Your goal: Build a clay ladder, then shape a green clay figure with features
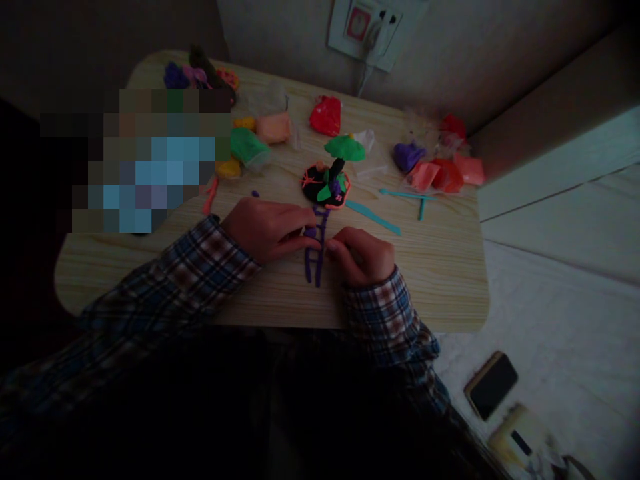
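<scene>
A small ladder of purple modelling clay [319,275] lies flat on the table, with two rails and several rungs. My left hand [267,230] reaches over it from the left, its fingers curled about a small purple clay lump [310,233]. On the other side my right hand [364,255] has thumb and forefinger pinched at the right rail; what sits between those fingertips is hidden. Just beyond the ladder's far end stands a clay model with a black base [313,190], a green-topped tree [345,148] and pink edging.
Turquoise modelling tools [375,218] lie to the right of the model. Bags of red clay [326,116], green clay [249,148] and purple clay [409,156] are spread behind. A phone [493,385] rests lower right, off the wooden table [440,287]. A blurred patch covers the left.
</scene>
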A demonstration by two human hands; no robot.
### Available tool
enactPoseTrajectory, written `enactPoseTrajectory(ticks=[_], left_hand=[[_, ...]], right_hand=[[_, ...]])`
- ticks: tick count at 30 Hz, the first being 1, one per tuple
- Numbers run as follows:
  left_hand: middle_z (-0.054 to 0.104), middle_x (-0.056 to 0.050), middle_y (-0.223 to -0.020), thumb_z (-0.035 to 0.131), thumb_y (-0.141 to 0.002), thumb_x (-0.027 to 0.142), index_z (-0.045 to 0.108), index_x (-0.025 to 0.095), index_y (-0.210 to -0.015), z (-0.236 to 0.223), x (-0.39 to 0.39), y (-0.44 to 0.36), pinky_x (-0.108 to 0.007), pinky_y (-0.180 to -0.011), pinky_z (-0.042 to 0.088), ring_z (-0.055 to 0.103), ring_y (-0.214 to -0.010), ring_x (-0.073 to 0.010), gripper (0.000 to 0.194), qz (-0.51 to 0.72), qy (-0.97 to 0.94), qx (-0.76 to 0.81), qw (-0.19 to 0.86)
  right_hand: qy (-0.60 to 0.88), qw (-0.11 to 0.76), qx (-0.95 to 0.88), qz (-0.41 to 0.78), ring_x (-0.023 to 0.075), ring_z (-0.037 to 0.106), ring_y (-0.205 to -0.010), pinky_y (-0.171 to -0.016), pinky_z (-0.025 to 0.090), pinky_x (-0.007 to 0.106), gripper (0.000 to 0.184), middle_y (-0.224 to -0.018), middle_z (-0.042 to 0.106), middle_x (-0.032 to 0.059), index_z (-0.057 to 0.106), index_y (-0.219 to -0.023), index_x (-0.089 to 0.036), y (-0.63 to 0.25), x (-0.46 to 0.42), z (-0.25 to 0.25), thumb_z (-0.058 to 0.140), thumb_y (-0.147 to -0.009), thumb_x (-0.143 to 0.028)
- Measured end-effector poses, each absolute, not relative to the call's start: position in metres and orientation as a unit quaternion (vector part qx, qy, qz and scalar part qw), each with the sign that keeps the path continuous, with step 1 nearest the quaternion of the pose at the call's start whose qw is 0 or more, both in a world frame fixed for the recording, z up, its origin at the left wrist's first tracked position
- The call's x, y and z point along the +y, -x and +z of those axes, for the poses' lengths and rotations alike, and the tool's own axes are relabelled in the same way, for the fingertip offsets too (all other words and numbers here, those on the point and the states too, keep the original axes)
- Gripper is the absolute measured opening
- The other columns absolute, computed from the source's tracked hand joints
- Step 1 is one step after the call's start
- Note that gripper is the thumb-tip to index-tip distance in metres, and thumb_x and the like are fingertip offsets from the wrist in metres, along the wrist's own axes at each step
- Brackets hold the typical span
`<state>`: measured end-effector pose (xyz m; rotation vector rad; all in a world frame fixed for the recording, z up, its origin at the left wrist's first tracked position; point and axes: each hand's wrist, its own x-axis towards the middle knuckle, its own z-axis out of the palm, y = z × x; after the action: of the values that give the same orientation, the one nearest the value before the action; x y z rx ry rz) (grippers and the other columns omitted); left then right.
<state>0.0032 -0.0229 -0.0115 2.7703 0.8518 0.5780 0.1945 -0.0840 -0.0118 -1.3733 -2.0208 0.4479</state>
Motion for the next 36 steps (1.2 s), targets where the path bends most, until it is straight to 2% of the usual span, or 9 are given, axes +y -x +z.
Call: enactPoseTrajectory(ticks=[9,14,20,24,29,33,36], left_hand=[[0.071,-0.001,-0.073,0.040,-0.093,0.046,0.062,0.018,-0.086,-0.013,-0.028,-0.009,-0.024,-0.053,0.039,0.061,-0.059,-0.0132,0.037,0.272,-0.933,0.232,0.041],[0.069,-0.001,-0.068,0.033,-0.093,0.052,0.062,0.018,-0.082,-0.013,-0.030,-0.011,-0.024,-0.052,0.038,0.059,-0.056,-0.0125,0.046,0.264,-0.938,0.220,0.049],[0.069,-0.002,-0.066,0.030,-0.094,0.052,0.063,0.016,-0.083,-0.017,-0.029,-0.013,-0.023,-0.051,0.037,0.058,-0.054,-0.0124,0.050,0.272,-0.936,0.218,0.035],[0.069,-0.001,-0.065,0.038,-0.093,0.047,0.063,0.016,-0.083,-0.017,-0.029,-0.014,-0.023,-0.049,0.037,0.059,-0.052,-0.0121,0.041,0.312,-0.930,0.196,0.016],[0.069,0.000,-0.062,0.040,-0.094,0.044,0.062,0.016,-0.083,-0.014,-0.029,-0.014,-0.022,-0.048,0.037,0.060,-0.051,-0.0118,0.037,0.316,-0.930,0.189,0.023],[0.070,-0.001,-0.066,0.034,-0.095,0.045,0.062,0.016,-0.086,-0.016,-0.029,-0.013,-0.023,-0.051,0.039,0.061,-0.054,-0.0124,0.042,0.294,-0.934,0.202,0.023],[0.071,-0.002,-0.070,0.031,-0.096,0.046,0.062,0.016,-0.088,-0.018,-0.029,-0.012,-0.024,-0.051,0.040,0.062,-0.056,-0.0129,0.043,0.279,-0.937,0.210,0.028]], right_hand=[[0.499,0.318,-0.790,0.160,0.0112,0.054,-0.058,-0.057,0.040,0.024,0.033,-0.061,0.060,0.0001,0.059,-0.067,-0.019,-0.194,-0.085,-0.011,0.045,-0.092,-0.035],[0.482,0.325,-0.802,0.133,0.0109,0.052,-0.056,-0.057,0.040,0.024,0.036,-0.059,0.059,0.0005,0.059,-0.065,-0.017,-0.194,-0.083,-0.014,0.045,-0.093,-0.035],[0.473,0.342,-0.801,0.133,0.0103,0.051,-0.054,-0.055,0.040,0.024,0.038,-0.058,0.059,-0.0005,0.060,-0.064,-0.018,-0.194,-0.083,-0.017,0.044,-0.093,-0.038],[0.476,0.337,-0.801,0.139,0.0105,0.054,-0.057,-0.057,0.041,0.024,0.034,-0.061,0.061,0.0002,0.061,-0.067,-0.017,-0.193,-0.083,-0.018,0.045,-0.092,-0.035],[0.461,0.347,-0.808,0.119,0.0104,0.054,-0.056,-0.057,0.041,0.024,0.035,-0.060,0.062,-0.0001,0.061,-0.068,-0.018,-0.193,-0.082,-0.021,0.043,-0.093,-0.035],[0.485,0.305,-0.811,0.119,0.0111,0.056,-0.060,-0.059,0.042,0.024,0.030,-0.064,0.062,0.0009,0.061,-0.071,-0.017,-0.192,-0.084,-0.017,0.045,-0.093,-0.029],[0.481,0.303,-0.815,0.111,0.0112,0.056,-0.059,-0.058,0.041,0.023,0.028,-0.063,0.062,0.0014,0.061,-0.071,-0.017,-0.191,-0.085,-0.015,0.045,-0.092,-0.026]])
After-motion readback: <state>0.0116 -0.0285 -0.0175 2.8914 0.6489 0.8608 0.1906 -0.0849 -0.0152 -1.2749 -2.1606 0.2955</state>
